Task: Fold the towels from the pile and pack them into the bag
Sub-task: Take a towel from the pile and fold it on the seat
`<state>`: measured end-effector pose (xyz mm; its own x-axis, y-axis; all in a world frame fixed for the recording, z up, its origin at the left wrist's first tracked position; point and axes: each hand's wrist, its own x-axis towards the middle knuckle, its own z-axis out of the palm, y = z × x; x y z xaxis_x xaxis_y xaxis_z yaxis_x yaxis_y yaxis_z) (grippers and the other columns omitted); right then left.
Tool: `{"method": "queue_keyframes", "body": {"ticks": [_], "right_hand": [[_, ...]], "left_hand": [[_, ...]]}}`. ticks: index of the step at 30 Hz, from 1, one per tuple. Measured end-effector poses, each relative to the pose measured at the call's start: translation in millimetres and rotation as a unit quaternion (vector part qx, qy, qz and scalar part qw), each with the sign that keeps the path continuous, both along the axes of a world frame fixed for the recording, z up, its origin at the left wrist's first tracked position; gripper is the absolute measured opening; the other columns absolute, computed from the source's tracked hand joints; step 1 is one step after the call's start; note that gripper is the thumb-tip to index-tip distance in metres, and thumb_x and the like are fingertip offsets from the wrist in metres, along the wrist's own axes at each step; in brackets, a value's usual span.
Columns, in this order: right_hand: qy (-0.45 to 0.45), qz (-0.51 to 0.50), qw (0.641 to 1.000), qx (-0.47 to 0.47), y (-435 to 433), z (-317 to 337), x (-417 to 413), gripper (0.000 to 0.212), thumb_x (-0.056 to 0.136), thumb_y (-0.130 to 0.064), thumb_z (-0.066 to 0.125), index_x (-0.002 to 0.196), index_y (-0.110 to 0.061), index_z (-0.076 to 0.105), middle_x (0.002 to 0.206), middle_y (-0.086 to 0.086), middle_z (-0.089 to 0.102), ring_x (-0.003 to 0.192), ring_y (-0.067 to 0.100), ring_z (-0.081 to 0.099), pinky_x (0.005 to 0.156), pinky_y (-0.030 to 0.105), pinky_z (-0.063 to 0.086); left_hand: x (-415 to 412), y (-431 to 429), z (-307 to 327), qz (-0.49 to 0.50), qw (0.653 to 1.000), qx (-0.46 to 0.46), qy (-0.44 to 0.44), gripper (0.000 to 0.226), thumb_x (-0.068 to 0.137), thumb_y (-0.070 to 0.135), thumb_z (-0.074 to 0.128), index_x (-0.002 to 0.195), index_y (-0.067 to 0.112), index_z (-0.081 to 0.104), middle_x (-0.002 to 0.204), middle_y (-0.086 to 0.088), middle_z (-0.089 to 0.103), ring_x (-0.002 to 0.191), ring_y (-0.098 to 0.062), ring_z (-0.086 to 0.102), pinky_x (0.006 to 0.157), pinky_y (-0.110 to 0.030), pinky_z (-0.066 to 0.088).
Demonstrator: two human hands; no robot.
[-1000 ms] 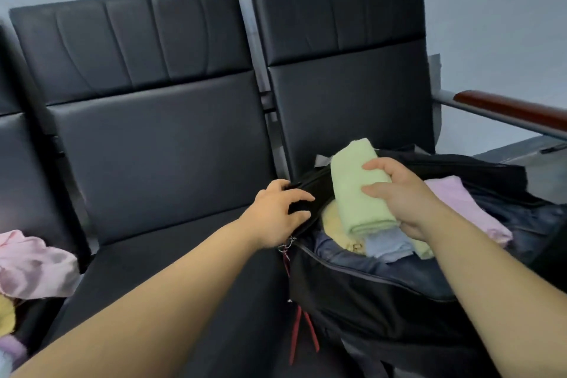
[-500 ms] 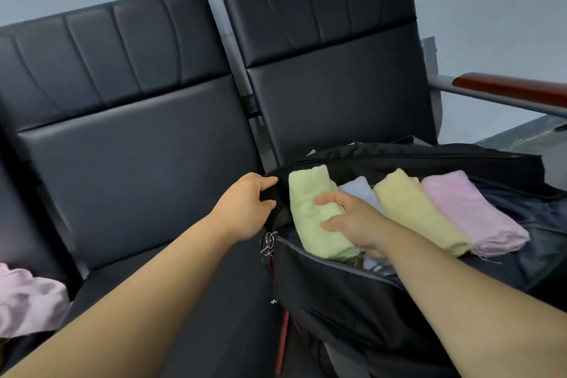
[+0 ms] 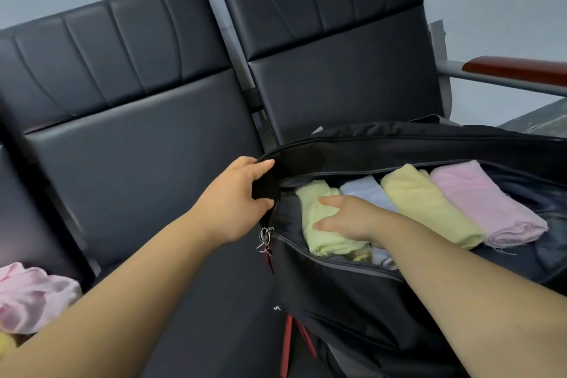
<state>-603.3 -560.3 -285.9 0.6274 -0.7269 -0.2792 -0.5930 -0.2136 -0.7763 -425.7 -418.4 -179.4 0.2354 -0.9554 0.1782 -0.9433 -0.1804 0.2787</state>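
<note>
Pressing the green towel [image 3: 319, 224] flat inside the bag [image 3: 352, 304], your right hand [image 3: 346, 218] lies open on it; your left hand [image 3: 236, 199] pinches the bag's rim. It's soft, light cloth: grip folded edges so it stays folded.

Two bare forearms in view, no sleeves reaching the wrists. Left hand [image 3: 236, 202] and right hand [image 3: 349, 218]: no rings, watch, bracelets or gloves visible. Fingernails short, unpainted where they show.
</note>
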Motion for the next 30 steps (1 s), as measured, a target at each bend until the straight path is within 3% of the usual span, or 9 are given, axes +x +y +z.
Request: {"method": "queue_keyframes", "body": {"ticks": [3,5,7,12,14,16,19,22,30], "right_hand": [[0.033,0.015,0.998,-0.055,6,-4,8,0.081,0.093,-0.042,0.069,0.161,-0.032,0.025,0.112,-0.001,0.059,0.069,0.005,0.049,0.053,0.014,0.036],[0.042,0.011,0.995,-0.093,9,-10,13,0.085,0.093,-0.045,0.069,0.162,-0.031,0.022,0.142,0.007,0.052,0.099,0.018,0.062,0.073,0.021,0.044],[0.048,0.009,0.992,-0.113,11,-13,16,0.086,0.092,-0.046,0.069,0.162,-0.031,0.023,0.155,0.012,0.041,0.123,0.026,0.057,0.086,0.026,0.044],[0.049,0.011,0.994,-0.097,16,-4,4,0.083,0.091,-0.05,0.068,0.161,-0.033,0.026,0.149,0.014,0.049,0.088,0.017,0.06,0.065,0.025,0.044],[0.053,0.005,0.993,-0.108,22,7,-9,0.081,0.089,-0.053,0.069,0.159,-0.031,0.034,0.154,0.011,0.043,0.101,0.02,0.063,0.084,0.029,0.051],[0.056,0.0,0.988,-0.143,33,21,-22,0.077,0.087,-0.056,0.07,0.155,-0.031,0.041,0.16,0.004,0.033,0.129,0.023,0.054,0.105,0.031,0.044],[0.008,-0.006,0.979,-0.205,52,37,-30,0.068,0.086,-0.052,0.072,0.147,-0.033,0.05,0.156,-0.004,0.038,0.138,0.016,0.045,0.107,0.027,0.037],[-0.035,0.016,0.96,-0.278,79,52,-20,0.063,0.086,-0.048,0.072,0.145,-0.034,0.051,0.154,-0.007,0.038,0.141,0.016,0.039,0.114,0.033,0.036],[-0.037,0.172,0.913,-0.369,190,76,72,0.057,0.091,-0.046,0.067,0.144,-0.034,0.05,0.159,-0.007,0.031,0.146,0.02,0.029,0.116,0.043,0.037]], "left_hand": [[-2,7,-5,-0.008,1.0,0.013,0.008,0.075,0.091,0.019,0.071,0.157,0.028,0.036,0.152,0.01,0.035,0.136,-0.012,0.044,0.103,-0.015,0.032],[-1,9,-3,-0.005,1.0,0.0,0.015,0.075,0.091,0.018,0.071,0.157,0.028,0.036,0.152,0.01,0.036,0.136,-0.012,0.043,0.104,-0.016,0.033],[-2,9,-2,-0.004,1.0,-0.013,0.023,0.075,0.09,0.016,0.071,0.156,0.028,0.038,0.151,0.01,0.036,0.135,-0.012,0.044,0.103,-0.016,0.033],[-4,9,-16,0.008,0.999,-0.002,0.051,0.072,0.093,0.015,0.065,0.157,0.025,0.035,0.15,0.006,0.034,0.137,-0.019,0.041,0.108,-0.022,0.035],[-5,9,-24,0.019,0.997,0.008,0.081,0.069,0.095,0.018,0.063,0.157,0.028,0.034,0.148,0.005,0.035,0.136,-0.023,0.041,0.112,-0.03,0.037],[-7,12,-29,0.025,0.994,0.003,0.108,0.065,0.096,0.023,0.062,0.155,0.033,0.037,0.144,0.005,0.036,0.13,-0.021,0.045,0.109,-0.031,0.039],[-8,29,-31,0.016,0.992,-0.017,0.124,0.057,0.097,0.026,0.063,0.15,0.035,0.045,0.138,0.009,0.04,0.115,-0.009,0.049,0.096,-0.019,0.036],[5,66,-29,0.014,0.994,-0.033,0.107,0.053,0.096,0.031,0.065,0.146,0.037,0.049,0.136,0.013,0.041,0.124,-0.006,0.048,0.099,-0.017,0.033],[103,225,-23,0.152,0.988,-0.008,-0.033,0.058,0.091,0.046,0.067,0.145,0.035,0.05,0.138,0.006,0.045,0.128,-0.02,0.048,0.107,-0.039,0.044]]}}
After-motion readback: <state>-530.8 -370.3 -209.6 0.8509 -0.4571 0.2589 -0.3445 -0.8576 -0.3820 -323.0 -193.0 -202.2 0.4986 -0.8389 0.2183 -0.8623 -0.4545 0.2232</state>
